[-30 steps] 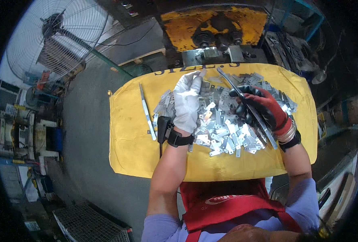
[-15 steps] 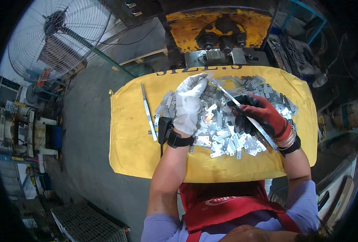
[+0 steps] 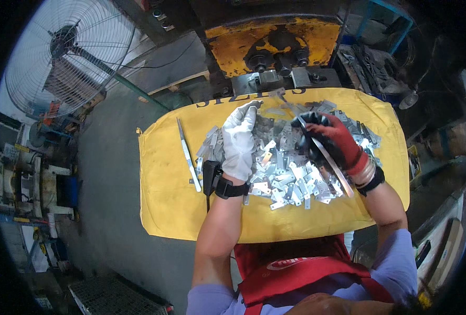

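Observation:
My right hand (image 3: 331, 140), in a red and black glove, grips long metal tweezers (image 3: 340, 179) over the pile. At their far tip, a small blurred metal plate (image 3: 277, 93) appears to be held. My left hand (image 3: 238, 140), in a white glove, is left of the tips, its fingers pinched together; whether anything is between them is hidden. Below both hands lies a heap of small flat metal plates with holes (image 3: 290, 181), spread over a yellow sheet (image 3: 170, 210). A second pair of tweezers (image 3: 188, 152) rests left of the heap.
Beyond the sheet stands a machine with a worn yellow front (image 3: 275, 44) and metal blocks (image 3: 300, 77) at its base. A large fan (image 3: 65, 44) is at far left. Dark tools lie on a bench (image 3: 372, 71) at back right. A wire crate (image 3: 112, 294) sits at lower left.
A small plate that showed at my left fingertips now appears at the tweezers' tip. My right hand and the tweezers have moved forward; the left hand has drawn slightly away from the tips.

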Demonstrator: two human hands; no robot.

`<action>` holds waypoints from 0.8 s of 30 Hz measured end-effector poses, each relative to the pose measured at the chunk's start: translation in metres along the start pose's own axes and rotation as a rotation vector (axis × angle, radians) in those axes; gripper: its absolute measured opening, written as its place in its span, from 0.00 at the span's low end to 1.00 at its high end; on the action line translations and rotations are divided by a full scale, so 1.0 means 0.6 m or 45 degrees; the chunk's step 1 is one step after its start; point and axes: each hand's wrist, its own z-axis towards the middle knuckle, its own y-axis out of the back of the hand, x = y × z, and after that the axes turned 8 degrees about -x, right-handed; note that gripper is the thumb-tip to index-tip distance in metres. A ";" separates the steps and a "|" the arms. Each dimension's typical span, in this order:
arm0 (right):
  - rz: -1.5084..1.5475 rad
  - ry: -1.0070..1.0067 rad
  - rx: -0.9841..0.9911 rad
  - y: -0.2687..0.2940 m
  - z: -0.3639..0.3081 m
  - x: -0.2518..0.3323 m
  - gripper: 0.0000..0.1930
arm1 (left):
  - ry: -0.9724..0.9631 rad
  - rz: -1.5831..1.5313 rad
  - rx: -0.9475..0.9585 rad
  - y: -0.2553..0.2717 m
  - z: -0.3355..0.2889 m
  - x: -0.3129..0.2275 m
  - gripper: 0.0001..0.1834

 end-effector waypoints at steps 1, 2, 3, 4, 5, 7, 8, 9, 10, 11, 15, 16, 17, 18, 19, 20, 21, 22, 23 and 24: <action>-0.027 0.066 0.046 -0.001 0.007 0.006 0.14 | -0.019 0.032 0.020 0.002 -0.005 -0.003 0.11; -0.054 0.130 0.093 -0.001 0.015 0.010 0.15 | -0.016 0.030 0.026 0.005 -0.002 0.004 0.11; -0.100 0.123 0.072 0.005 0.030 -0.003 0.17 | -0.050 0.067 0.030 0.012 0.005 0.017 0.11; -0.103 0.122 0.065 0.007 0.040 -0.001 0.17 | -0.083 0.101 0.036 0.008 0.006 0.016 0.11; -0.109 0.128 0.079 0.006 0.050 0.001 0.17 | -0.080 0.099 0.041 0.006 0.003 0.014 0.11; -0.001 0.118 0.110 0.006 0.067 -0.002 0.17 | 0.083 0.029 0.086 0.000 -0.011 0.003 0.10; -0.004 0.119 0.107 0.008 0.076 -0.007 0.17 | 0.084 0.026 0.090 -0.005 -0.014 0.001 0.10; 0.042 0.068 0.077 0.009 0.085 -0.012 0.17 | 0.088 -0.009 0.076 -0.010 -0.017 0.002 0.10; 0.088 0.017 0.052 0.006 0.089 -0.012 0.17 | 0.091 -0.043 0.058 -0.013 -0.019 0.000 0.10; 0.044 0.092 0.078 0.005 0.085 -0.008 0.17 | 0.092 -0.045 0.059 -0.016 -0.020 -0.001 0.10; -0.194 0.204 0.059 0.014 0.085 0.005 0.23 | 0.056 0.005 0.074 -0.028 -0.014 0.000 0.10; -0.158 0.196 0.095 0.019 0.086 0.008 0.25 | 0.074 -0.009 0.083 -0.030 -0.012 0.002 0.10; -0.123 0.188 0.135 0.025 0.088 0.012 0.26 | 0.074 -0.014 0.087 -0.033 -0.008 0.004 0.10; -0.131 0.190 0.136 0.030 0.090 0.018 0.26 | 0.060 0.007 0.089 -0.035 -0.002 0.004 0.10; 0.000 0.029 0.180 0.026 0.095 0.021 0.26 | 0.041 0.029 0.072 -0.025 0.003 0.002 0.10; 0.123 -0.141 0.234 0.020 0.100 0.024 0.26 | 0.029 0.018 0.042 -0.014 0.004 -0.001 0.10; 0.131 -0.016 0.238 0.007 0.088 0.018 0.24 | -0.127 0.236 0.057 0.000 0.005 -0.003 0.11; 0.251 0.001 0.179 0.003 0.081 -0.002 0.19 | -0.290 0.458 0.031 0.018 0.001 -0.009 0.11; 0.707 -0.317 0.453 -0.011 0.065 0.005 0.20 | -0.643 0.825 0.025 0.058 0.015 0.016 0.14; 0.581 -0.108 0.182 -0.044 0.013 0.011 0.20 | -1.092 1.249 0.065 0.094 0.016 0.055 0.16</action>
